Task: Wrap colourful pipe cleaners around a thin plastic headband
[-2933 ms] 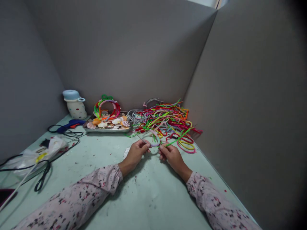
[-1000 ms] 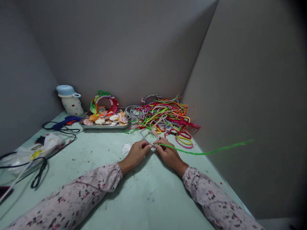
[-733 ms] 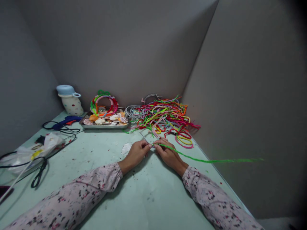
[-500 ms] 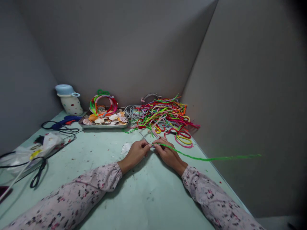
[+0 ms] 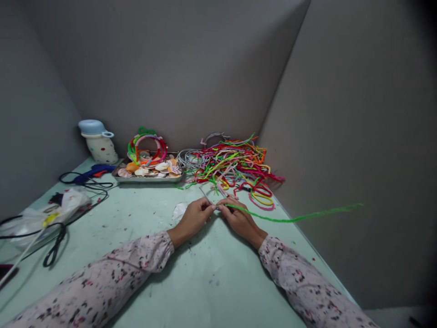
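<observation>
- The pale green table (image 5: 205, 291) carries everything, and the piece in work is at its middle, between the two hands and just above the surface.
- The pile of fuzzy strips (image 5: 232, 166) lies beyond the right hand; it is large, so I judge that much material is left unused.
- The metal tray (image 5: 150, 180) stands beyond the left hand, full of shells (image 5: 163, 166).
- The left hand (image 5: 194, 217) pinches the near end of a thin grey stem between thumb and forefinger. The right hand (image 5: 241, 222), almost touching it, pinches the green strip near its end.
- Several coloured bands (image 5: 164, 148) rest on the shells, already bent round; these seem to me done.
- The green strip (image 5: 283, 221) runs out to the right as a long free tail, past the table edge. From this I judge that most of its length is not yet worked in.
- The grey stem (image 5: 205, 195) points up and away from the fingertips, uncovered. The join itself is too small and hidden to tell.
</observation>
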The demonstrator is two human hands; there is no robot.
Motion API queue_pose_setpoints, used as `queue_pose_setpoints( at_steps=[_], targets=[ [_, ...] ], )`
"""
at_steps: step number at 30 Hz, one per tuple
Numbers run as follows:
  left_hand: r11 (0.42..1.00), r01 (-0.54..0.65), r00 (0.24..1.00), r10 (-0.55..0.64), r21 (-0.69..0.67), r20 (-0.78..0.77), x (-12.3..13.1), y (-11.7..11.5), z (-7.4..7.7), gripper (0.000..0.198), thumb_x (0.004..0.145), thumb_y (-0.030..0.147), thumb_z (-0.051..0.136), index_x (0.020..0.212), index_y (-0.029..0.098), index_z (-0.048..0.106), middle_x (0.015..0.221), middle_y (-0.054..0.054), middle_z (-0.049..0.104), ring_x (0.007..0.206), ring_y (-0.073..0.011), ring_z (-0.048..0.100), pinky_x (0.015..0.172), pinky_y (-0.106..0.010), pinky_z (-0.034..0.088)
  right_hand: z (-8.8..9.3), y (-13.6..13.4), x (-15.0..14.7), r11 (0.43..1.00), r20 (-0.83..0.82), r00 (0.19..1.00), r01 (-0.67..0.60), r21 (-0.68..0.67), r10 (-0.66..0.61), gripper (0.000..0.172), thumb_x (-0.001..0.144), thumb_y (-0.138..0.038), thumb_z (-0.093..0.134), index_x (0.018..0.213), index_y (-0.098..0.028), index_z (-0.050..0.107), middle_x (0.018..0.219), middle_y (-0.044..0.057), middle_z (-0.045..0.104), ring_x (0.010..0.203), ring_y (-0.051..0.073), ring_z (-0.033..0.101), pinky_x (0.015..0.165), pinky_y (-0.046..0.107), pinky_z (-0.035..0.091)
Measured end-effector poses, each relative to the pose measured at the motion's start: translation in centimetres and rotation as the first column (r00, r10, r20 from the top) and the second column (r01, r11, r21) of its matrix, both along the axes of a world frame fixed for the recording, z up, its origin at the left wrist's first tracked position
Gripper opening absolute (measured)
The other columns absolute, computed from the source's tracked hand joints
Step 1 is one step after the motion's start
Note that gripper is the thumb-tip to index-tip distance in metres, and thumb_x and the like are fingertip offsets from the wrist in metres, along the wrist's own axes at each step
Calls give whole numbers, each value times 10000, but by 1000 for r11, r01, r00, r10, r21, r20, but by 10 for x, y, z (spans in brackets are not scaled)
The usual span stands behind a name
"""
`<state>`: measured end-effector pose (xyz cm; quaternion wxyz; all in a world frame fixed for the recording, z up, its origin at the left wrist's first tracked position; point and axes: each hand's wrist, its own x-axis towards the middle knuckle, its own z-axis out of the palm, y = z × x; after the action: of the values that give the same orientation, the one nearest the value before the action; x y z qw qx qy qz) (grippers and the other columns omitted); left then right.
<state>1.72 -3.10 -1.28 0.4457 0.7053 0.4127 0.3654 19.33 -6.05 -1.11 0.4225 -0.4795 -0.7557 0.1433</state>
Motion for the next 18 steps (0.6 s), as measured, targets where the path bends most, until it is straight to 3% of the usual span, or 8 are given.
queue_pose_setpoints(
  at_steps=[18],
  targets=[
    [996,-40,999,38,-80,-19,1,1,0,334,792,460,543,639,163,529,486,41,475,476,-101,395,483,-226,272,-1,0,-1,1000,-78,997,-10,1,10,179,899,-244,522,943,-213,693,929,49,700,886,179,630,840,325,465]
  ],
)
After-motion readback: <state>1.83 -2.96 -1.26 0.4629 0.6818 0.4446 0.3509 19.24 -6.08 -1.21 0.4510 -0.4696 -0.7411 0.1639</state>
